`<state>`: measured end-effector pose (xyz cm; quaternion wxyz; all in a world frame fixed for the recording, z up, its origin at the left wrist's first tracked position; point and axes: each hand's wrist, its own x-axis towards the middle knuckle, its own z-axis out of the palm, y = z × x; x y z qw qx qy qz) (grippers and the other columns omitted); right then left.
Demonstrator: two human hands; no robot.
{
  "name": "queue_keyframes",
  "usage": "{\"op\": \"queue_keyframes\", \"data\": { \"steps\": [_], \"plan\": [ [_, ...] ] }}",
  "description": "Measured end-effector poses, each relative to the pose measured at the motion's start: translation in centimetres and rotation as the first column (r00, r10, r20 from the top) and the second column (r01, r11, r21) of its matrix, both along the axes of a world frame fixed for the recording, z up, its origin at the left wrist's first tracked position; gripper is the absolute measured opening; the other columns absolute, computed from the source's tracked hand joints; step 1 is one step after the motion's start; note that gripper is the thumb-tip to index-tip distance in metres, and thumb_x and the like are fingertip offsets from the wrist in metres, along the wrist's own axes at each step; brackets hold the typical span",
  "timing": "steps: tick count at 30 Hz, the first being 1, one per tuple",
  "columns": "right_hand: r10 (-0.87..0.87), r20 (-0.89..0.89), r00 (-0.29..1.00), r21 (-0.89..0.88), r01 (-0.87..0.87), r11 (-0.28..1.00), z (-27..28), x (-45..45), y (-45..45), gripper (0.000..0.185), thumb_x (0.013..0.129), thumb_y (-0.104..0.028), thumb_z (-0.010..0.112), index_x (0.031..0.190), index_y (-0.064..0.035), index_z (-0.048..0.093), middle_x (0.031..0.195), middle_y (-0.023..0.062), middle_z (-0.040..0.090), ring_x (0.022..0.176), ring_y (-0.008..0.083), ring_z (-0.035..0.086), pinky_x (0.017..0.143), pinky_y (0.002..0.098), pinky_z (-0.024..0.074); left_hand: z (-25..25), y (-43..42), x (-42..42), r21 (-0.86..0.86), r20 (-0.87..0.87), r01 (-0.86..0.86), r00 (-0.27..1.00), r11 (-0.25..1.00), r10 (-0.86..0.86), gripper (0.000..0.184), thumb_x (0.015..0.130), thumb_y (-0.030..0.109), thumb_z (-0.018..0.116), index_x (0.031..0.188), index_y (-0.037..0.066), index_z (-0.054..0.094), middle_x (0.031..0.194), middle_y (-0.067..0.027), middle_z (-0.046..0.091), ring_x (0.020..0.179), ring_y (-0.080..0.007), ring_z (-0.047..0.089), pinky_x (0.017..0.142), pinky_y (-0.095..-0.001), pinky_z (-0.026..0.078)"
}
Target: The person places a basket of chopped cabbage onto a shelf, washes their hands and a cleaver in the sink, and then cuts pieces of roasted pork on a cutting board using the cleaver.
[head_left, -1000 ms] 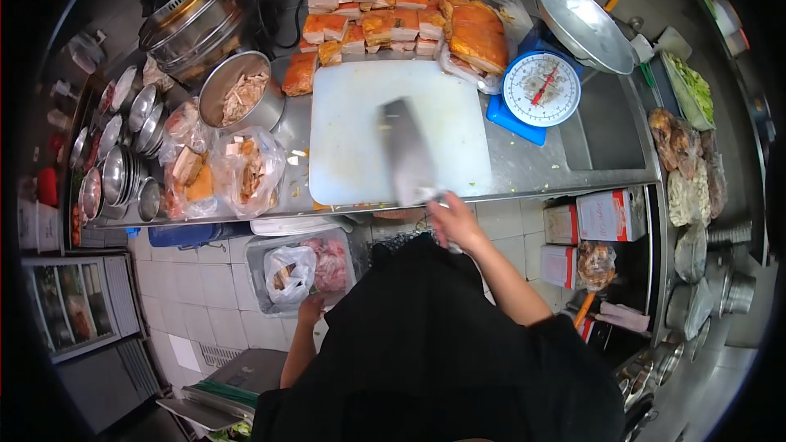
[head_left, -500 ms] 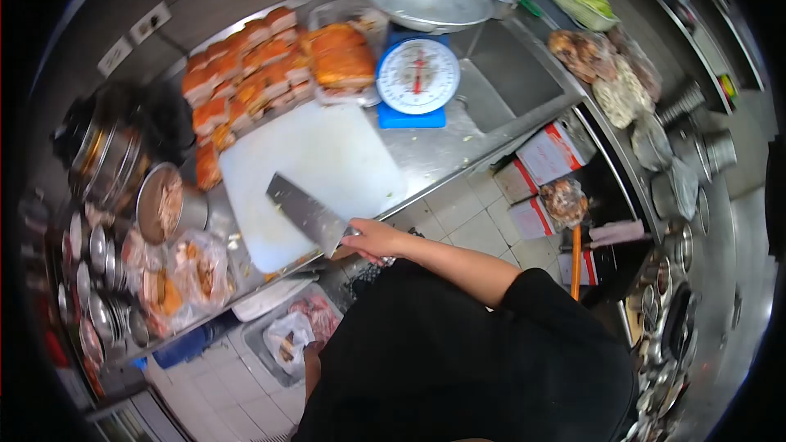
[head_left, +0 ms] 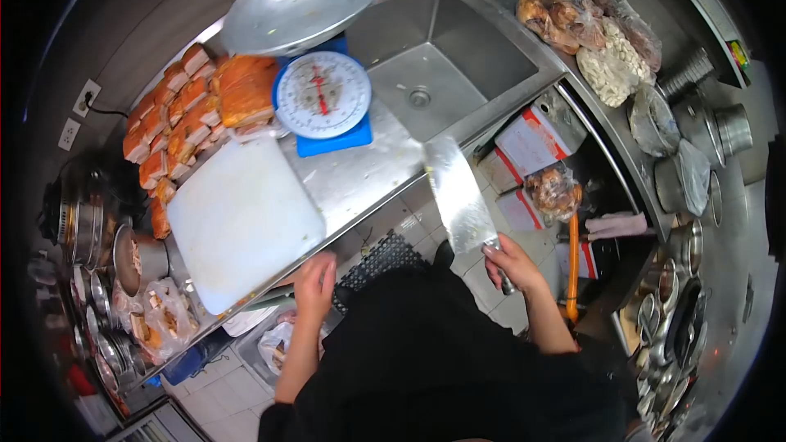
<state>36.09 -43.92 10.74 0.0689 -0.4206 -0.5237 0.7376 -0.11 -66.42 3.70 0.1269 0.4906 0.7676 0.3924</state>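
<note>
My right hand [head_left: 512,263] grips a broad cleaver [head_left: 458,200] by its handle. The wide, wet-looking blade points up and left, in front of the sink edge. My left hand [head_left: 313,286] is at the counter's front edge, its fingers curled closed, with nothing visible in them. Just beyond it lies a white cutting board [head_left: 246,217], with a few small specks on it. Behind the board are rows of roasted pork belly pieces [head_left: 184,110] and a larger roasted slab [head_left: 246,90]. A blue dial scale [head_left: 323,96] with a metal pan [head_left: 303,4] stands to their right.
A steel sink [head_left: 442,86] sits right of the scale. Bagged food [head_left: 561,20] rests on the right-hand counter near several pots [head_left: 708,135]. At left are a pot [head_left: 135,258] and a plastic bag of food [head_left: 172,315]. A grey tub [head_left: 254,360] is on the floor below.
My right hand has carried the cleaver from over the board rightward to before the sink. My left hand has risen from beside the floor tub to the counter edge. The view has turned right.
</note>
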Motion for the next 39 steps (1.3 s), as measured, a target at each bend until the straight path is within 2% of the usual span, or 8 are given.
{"op": "queue_keyframes", "data": {
  "steps": [3,7,10,14,18,24,30,39],
  "plan": [
    [-0.139,-0.010,0.990,0.007,0.139,0.990,-1.1,7.1,5.6,0.019,0.105,-0.024,0.054,0.108,-0.0067,0.048,0.062,0.0021,0.051,0.046,0.0118,0.051,0.042,0.0281,0.0428,-0.5,12.7,0.3,0.012,-0.304,0.204,0.933,0.979,-0.191,0.039,0.089,0.011,0.071,0.126,0.005,0.064,0.142,-0.0200,0.055,0.129,-0.0388,0.054,0.107,-0.0433,0.046],
    [-0.227,-0.043,0.973,0.010,0.227,0.974,-1.7,14.1,11.9,0.019,0.104,-0.024,0.055,0.098,-0.0090,0.045,0.064,0.0029,0.052,0.048,0.0129,0.051,0.043,0.0290,0.0441,0.6,22.9,0.5,-0.289,-0.327,0.382,0.823,0.878,-0.465,0.068,0.093,0.033,0.067,0.151,0.009,0.042,0.162,-0.0174,0.032,0.150,-0.0355,0.029,0.123,-0.0450,0.025],
    [-0.233,-0.052,0.971,0.001,0.233,0.972,-0.6,16.0,15.1,0.020,0.104,-0.026,0.056,0.099,-0.0090,0.046,0.065,0.0026,0.052,0.049,0.0127,0.051,0.044,0.0292,0.0445,0.0,27.8,1.0,-0.350,-0.410,0.472,0.700,0.809,-0.585,0.071,0.094,0.041,0.064,0.152,0.007,0.040,0.161,-0.0170,0.033,0.150,-0.0342,0.029,0.124,-0.0478,0.022],
    [-0.220,-0.123,0.968,-0.039,0.217,0.975,-0.4,15.2,20.0,0.018,0.105,-0.025,0.056,0.105,-0.0088,0.048,0.065,0.0020,0.051,0.049,0.0126,0.051,0.044,0.0286,0.0444,-1.2,37.4,4.2,-0.239,-0.495,0.442,0.711,0.864,-0.501,0.066,0.097,0.040,0.060,0.151,0.005,0.042,0.160,-0.0167,0.034,0.151,-0.0317,0.029,0.124,-0.0485,0.020],
    [-0.246,-0.191,0.950,-0.082,0.234,0.969,-0.4,11.1,24.9,0.015,0.104,-0.021,0.056,0.108,-0.0082,0.049,0.066,0.0031,0.051,0.049,0.0134,0.052,0.044,0.0293,0.0446,-4.1,50.7,2.0,-0.129,-0.547,0.154,0.813,0.980,-0.200,0.069,0.097,0.037,0.062,0.152,0.005,0.037,0.162,-0.0167,0.031,0.151,-0.0313,0.028,0.124,-0.0496,0.021],
    [-0.248,-0.180,0.952,-0.094,0.234,0.968,1.8,5.0,32.2,0.016,0.100,-0.012,0.056,0.112,-0.0078,0.047,0.069,0.0058,0.050,0.049,0.0156,0.051,0.042,0.0307,0.0461,-1.2,71.0,-9.0,0.001,-0.363,-0.135,0.923,0.991,0.127,0.078,0.095,0.041,0.063,0.156,0.006,0.030,0.163,-0.0168,0.030,0.151,-0.0335,0.025,0.123,-0.0498,0.023],
    [-0.214,-0.014,0.977,-0.113,0.211,0.971,2.9,1.7,38.6,0.021,0.098,-0.015,0.062,0.113,-0.0059,0.049,0.071,0.0041,0.054,0.053,0.0149,0.055,0.045,0.0302,0.0479,2.0,85.5,-18.1,-0.222,-0.557,-0.093,0.829,0.970,-0.048,0.078,0.094,0.043,0.063,0.156,0.009,0.032,0.165,-0.0082,0.028,0.153,-0.0251,0.023,0.124,-0.0493,0.021],
    [-0.173,0.011,0.985,-0.097,0.173,0.980,4.0,-0.1,45.6,0.019,0.098,-0.014,0.061,0.111,-0.0058,0.051,0.072,0.0038,0.054,0.056,0.0147,0.056,0.046,0.0300,0.0473,-0.1,87.4,-17.9,-0.360,-0.564,-0.056,0.809,0.931,-0.169,0.082,0.092,0.038,0.068,0.158,0.012,0.027,0.165,-0.0076,0.026,0.153,-0.0247,0.022,0.125,-0.0494,0.017]
  ]
}}
